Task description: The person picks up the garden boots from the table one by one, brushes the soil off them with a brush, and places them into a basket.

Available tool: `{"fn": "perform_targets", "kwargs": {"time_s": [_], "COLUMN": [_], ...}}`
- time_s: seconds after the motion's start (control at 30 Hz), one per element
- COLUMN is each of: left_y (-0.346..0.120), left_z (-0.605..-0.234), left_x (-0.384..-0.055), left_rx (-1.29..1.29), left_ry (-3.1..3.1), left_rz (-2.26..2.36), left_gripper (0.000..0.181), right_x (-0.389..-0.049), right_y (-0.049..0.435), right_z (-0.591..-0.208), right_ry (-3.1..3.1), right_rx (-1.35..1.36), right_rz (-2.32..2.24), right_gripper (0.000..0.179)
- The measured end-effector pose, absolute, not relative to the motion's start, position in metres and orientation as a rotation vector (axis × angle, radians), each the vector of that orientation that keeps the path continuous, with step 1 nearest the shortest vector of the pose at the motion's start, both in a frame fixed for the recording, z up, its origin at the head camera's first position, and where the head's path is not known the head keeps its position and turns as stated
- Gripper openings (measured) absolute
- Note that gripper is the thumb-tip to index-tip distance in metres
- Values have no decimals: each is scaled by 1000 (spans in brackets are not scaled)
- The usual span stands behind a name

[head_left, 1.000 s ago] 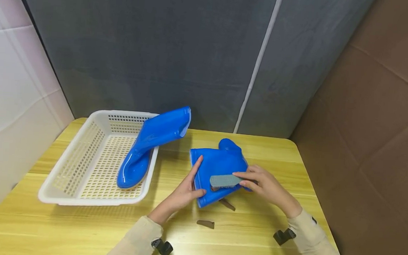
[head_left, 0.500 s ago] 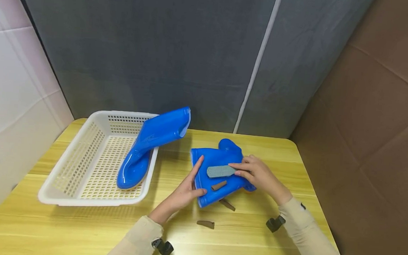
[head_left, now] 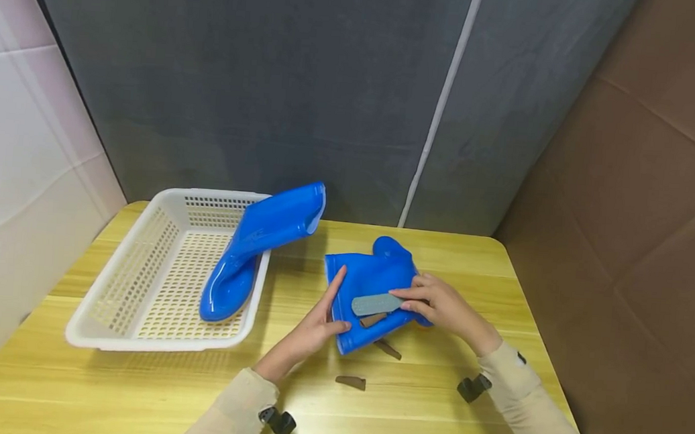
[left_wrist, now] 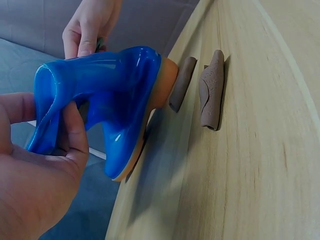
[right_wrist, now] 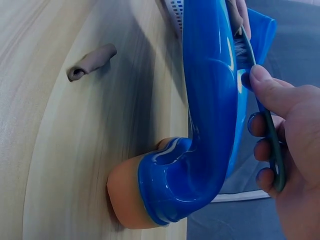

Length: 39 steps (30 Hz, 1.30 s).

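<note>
My left hand grips a blue rubber boot by its cuff, thumb and fingers spread over the shaft's top end. The boot has an orange sole; its heel and toe are near the table in the wrist views. My right hand pinches the dark handle of a brush with a grey-green back. Its pale bristles face the shaft. A curled brown piece lies on the shaft, partly covered by the brush head.
Two more curled brown pieces, one beside the boot and one nearer the front, lie on the wooden table. Left of the hands stands a white perforated basket. A second blue boot leans over its right rim.
The brush first moved up and left, uncovering the brown piece on the shaft, then came back down partly over it. My left hand and the boot stay almost still.
</note>
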State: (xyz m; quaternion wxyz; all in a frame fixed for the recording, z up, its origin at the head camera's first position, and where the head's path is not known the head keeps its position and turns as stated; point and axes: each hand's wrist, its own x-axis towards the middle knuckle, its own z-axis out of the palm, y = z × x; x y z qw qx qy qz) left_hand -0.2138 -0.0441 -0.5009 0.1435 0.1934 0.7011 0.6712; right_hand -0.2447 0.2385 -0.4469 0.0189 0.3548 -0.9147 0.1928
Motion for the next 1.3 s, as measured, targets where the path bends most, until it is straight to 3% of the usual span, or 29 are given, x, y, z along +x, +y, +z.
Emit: {"fn": "perform_targets", "kwargs": {"time_s": [1.3], "left_y": [-47], "left_z": [-509], "left_x": [-215], "left_rx": [384], "left_ry": [2063], "left_rz": [1881], "left_gripper": [96], "right_x": [-207], "right_y": [250], "right_z": [-470], "right_ry": [-2654], "right_rx": [1147], "right_rz": [642], "right_gripper": [36]}}
